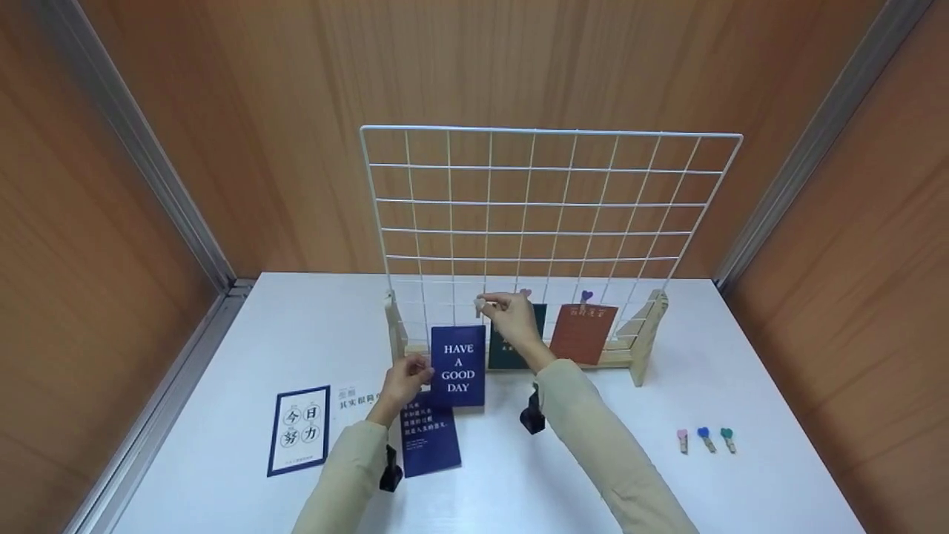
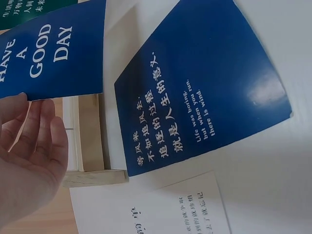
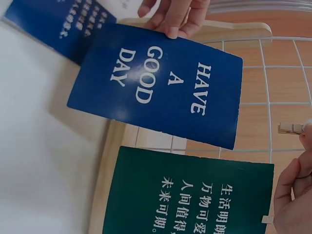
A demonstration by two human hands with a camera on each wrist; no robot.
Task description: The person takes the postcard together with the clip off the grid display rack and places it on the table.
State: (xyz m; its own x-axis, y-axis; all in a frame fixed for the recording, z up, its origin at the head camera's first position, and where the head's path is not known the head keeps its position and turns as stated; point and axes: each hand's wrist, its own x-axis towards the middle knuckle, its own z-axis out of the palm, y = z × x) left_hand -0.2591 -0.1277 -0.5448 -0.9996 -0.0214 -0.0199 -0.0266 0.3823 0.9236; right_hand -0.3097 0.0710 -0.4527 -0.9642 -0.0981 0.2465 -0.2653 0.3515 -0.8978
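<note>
My left hand pinches the left edge of a blue "HAVE A GOOD DAY" card and holds it upright against the white wire grid. In the right wrist view its fingertips lie over the card's edge. My right hand pinches a small wooden clip at a grid wire just above the card's top right corner. A green card and a brown card hang clipped to the grid beside it.
A second blue card lies flat on the white table below the grid. A blue-bordered white card and a white printed card lie at the left. Three heart-topped clips lie at the right. Wooden feet hold the grid.
</note>
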